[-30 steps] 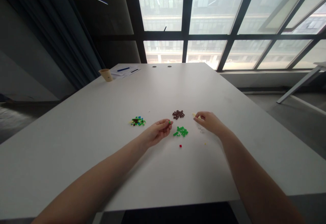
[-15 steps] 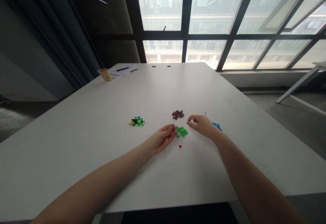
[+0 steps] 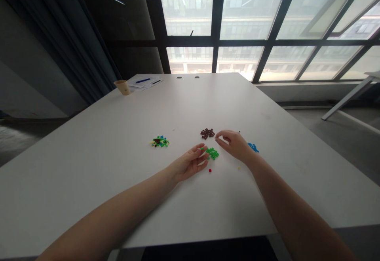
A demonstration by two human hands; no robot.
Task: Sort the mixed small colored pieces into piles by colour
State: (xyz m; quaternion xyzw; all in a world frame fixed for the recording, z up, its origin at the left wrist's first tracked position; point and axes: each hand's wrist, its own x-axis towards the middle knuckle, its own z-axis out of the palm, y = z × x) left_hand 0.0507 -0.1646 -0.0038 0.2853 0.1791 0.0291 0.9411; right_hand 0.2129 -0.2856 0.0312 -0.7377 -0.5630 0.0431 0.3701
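Observation:
My left hand is beside a small pile of green toy bricks. Its thumb and forefinger pinch a green brick, while the other fingers spread apart at the pile's left edge. Just right of a heap of dark brown bricks, my right hand hovers with thumb and forefinger drawn close together. Whatever those fingertips may hold is too small to make out. A single red brick lies in front of the green pile.
Blue bricks lie beyond my right wrist, and a mixed-colour heap is on the left. One yellow piece lies near my right forearm. A tan cup and papers with pens sit at the white table's far left.
My right hand has moved slightly left and away from me, closer to the brown bricks. The lower fingers of my left hand have spread out more.

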